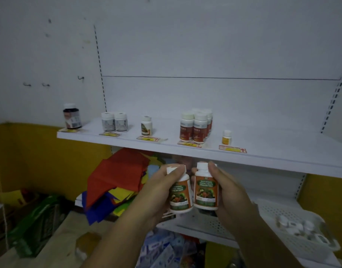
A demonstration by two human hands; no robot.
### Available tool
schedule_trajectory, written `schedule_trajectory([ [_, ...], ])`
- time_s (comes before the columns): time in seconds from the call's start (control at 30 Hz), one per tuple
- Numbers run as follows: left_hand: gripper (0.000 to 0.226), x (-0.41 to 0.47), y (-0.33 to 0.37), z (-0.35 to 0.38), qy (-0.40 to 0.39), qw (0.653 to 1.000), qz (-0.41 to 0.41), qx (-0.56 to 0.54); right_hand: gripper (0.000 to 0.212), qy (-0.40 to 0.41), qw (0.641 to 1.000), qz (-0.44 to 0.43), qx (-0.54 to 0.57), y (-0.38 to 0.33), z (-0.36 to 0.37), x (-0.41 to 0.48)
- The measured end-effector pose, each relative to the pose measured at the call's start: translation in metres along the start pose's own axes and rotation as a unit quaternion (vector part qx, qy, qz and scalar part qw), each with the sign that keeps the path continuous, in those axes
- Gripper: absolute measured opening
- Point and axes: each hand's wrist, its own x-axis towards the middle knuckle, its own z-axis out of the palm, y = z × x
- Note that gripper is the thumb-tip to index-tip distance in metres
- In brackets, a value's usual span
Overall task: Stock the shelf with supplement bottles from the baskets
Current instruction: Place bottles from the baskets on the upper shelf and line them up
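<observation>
While both hands are held up in the lower middle of the head view, each one holds a supplement bottle. The left hand [158, 192] has its thumb and fingers curled round the left bottle [180, 192], which tips a little to the left. The right hand [230, 194] wraps round the right bottle [206, 188], with the thumb up by the white cap. This bottle stands straight, cap up. The two bottles sit side by side and almost touch. Both have the same orange and green label. Above them is the white shelf [272, 132], and its front edge runs just over the caps. A lone bottle [146, 126] on the shelf seems to have the same label, though it is too small to be sure. It stands behind a price tag [148, 139], up and to the left of the hands. I think that is where these two belong. The left hand is nearer to that spot. The bottles are already upright, so they need no turning, only a lift up over the edge and then back. To the right of the spot stand the red-label bottles [194, 128], well apart from it. A white basket [294, 225] with more bottles sits in the lower right of the frame.
</observation>
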Motion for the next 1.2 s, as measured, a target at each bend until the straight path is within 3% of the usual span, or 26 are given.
schedule_trajectory([
  [0.1, 0.035, 0.007, 0.024, -0.031, -0.010, 0.999, 0.025, 0.028, 0.044, -0.012, 0.999, -0.030, -0.015, 0.003, 0.032, 0.017],
  [0.3, 0.023, 0.025, 0.062, -0.084, -0.015, 0.990, 0.062, 0.122, 0.019, 0.062, 0.992, -0.068, -0.086, 0.013, 0.084, 0.051],
  [0.4, 0.013, 0.043, 0.078, -0.105, 0.018, 0.980, 0.072, 0.184, 0.022, 0.079, 0.983, -0.085, -0.145, 0.014, 0.097, 0.070],
  [0.53, 0.024, 0.074, 0.100, -0.131, 0.068, 0.962, 0.095, 0.245, 0.022, 0.087, 0.974, -0.119, -0.171, 0.017, 0.107, 0.102],
  [0.7, 0.017, 0.125, 0.129, -0.153, 0.103, 0.952, 0.122, 0.260, 0.015, 0.103, 0.958, -0.169, -0.205, 0.020, 0.106, 0.159],
  [0.83, 0.018, 0.177, 0.152, -0.162, 0.136, 0.949, 0.165, 0.229, 0.025, 0.114, 0.949, -0.195, -0.219, 0.024, 0.103, 0.220],
  [1.0, 0.026, 0.247, 0.170, -0.166, 0.118, 0.943, 0.162, 0.266, 0.037, 0.150, 0.936, -0.201, -0.247, 0.037, 0.096, 0.293],
  [1.2, 0.018, 0.315, 0.170, -0.186, 0.096, 0.947, 0.119, 0.283, 0.042, 0.154, 0.931, -0.159, -0.290, 0.055, 0.084, 0.335],
])
